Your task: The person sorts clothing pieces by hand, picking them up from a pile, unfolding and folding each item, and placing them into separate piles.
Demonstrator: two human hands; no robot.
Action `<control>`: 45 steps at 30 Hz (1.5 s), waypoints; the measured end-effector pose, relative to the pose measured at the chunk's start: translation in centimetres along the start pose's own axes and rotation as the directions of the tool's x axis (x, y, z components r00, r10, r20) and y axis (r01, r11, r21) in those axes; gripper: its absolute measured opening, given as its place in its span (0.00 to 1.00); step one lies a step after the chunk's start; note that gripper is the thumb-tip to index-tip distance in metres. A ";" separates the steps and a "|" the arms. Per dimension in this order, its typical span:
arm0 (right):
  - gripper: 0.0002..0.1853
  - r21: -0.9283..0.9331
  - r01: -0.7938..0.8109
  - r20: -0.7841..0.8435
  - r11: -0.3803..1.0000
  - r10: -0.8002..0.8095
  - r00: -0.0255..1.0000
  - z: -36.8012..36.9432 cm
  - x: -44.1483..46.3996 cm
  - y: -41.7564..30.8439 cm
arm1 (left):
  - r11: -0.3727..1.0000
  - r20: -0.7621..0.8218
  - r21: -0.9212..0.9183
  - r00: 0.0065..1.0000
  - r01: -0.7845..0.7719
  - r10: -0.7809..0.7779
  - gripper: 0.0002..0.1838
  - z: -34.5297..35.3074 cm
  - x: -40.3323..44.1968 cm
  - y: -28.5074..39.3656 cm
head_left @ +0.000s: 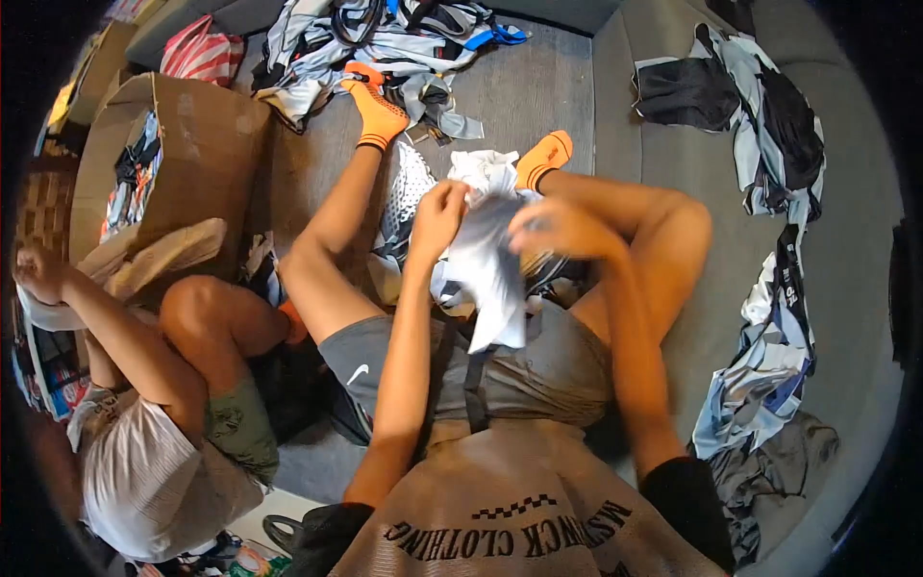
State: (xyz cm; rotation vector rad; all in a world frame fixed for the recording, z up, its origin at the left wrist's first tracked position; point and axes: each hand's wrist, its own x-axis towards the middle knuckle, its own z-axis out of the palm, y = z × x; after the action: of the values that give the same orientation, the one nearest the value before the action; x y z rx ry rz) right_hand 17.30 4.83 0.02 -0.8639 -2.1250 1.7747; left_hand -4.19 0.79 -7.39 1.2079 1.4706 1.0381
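The left hand [439, 223] pinches a limp white-and-grey fabric piece [486, 264]; the right hand [565, 229] blurs, its opening and grip unclear. Even tension should limit creases.

The left forearm [411, 317] reaches forward, the left hand [438, 223] raised between the parted legs [322, 264], its fingers [454, 191] curled into a pinch. The right forearm [636, 332] angles inward; the right hand [560, 229] bends toward the left, its fingers too blurred to judge their grip.

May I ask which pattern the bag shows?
The bag has red and white stripes; see the head view.
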 end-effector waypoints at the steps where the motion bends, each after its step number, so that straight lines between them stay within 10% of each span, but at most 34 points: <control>1: 0.09 0.019 -0.034 -0.281 0.999 0.038 0.959 -1.9 -0.7 0.4 | 0.993 -0.147 0.103 0.987 -0.056 0.071 0.11 2.0 1.9 -2.6; 3: 0.11 -0.141 0.134 -0.757 0.981 -0.194 0.624 -4.9 -1.8 1.3 | 0.949 -0.108 0.314 0.993 0.001 0.035 0.11 5.5 4.4 -11.0; 6: 0.08 -0.140 -0.010 -0.954 0.990 -0.132 0.270 -6.1 -3.1 1.0 | 0.759 -0.143 0.635 0.987 0.144 -0.068 0.13 8.5 3.0 -18.6; 10: 0.07 -0.263 -0.067 -0.946 0.962 -0.243 0.216 -5.3 -3.0 2.6 | 0.712 -0.214 0.642 0.958 0.286 -0.192 0.13 7.8 2.4 -19.4; 15: 0.07 -0.372 -0.054 -0.898 0.927 -0.344 0.275 -5.3 -2.5 2.1 | 0.692 -0.078 0.678 0.961 0.246 -0.265 0.08 6.6 2.7 -19.1; 22: 0.05 -0.078 0.150 -0.904 0.986 -0.133 0.406 -4.2 -2.2 -0.7 | 0.885 0.060 0.335 0.945 -0.323 0.322 0.05 4.2 4.9 -10.6; 24: 0.04 -0.024 0.176 -0.864 0.984 -0.109 0.492 -3.7 -2.8 -0.9 | 0.965 0.330 0.200 0.939 -0.172 0.099 0.02 2.8 6.2 -4.9; 29: 0.03 0.261 0.471 -0.815 0.842 -0.069 0.575 -3.2 -2.9 -1.9 | 0.993 0.382 -0.099 0.918 -0.069 0.102 0.02 0.6 6.8 8.2; 35: 0.04 0.080 0.399 -0.646 0.913 -0.258 0.719 -2.0 -2.7 -2.3 | 0.974 0.517 -0.140 0.826 -0.178 0.225 0.02 -0.1 5.2 14.1; 40: 0.04 0.061 0.392 -0.543 0.918 -0.299 0.785 -1.5 -2.3 -1.8 | 0.599 0.449 0.085 0.567 -0.796 0.690 0.02 0.0 4.8 14.8; 45: 0.03 0.236 0.361 -0.510 0.902 -0.202 0.836 -1.4 -2.8 -2.5 | 0.912 0.511 -0.031 0.777 -0.410 0.367 0.03 -1.4 3.1 15.5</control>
State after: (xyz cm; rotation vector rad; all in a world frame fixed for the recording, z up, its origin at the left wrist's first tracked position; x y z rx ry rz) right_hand 19.56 4.18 3.23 -0.7474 -1.5027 1.5024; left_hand -2.78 6.26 7.49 1.7429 0.8685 0.8290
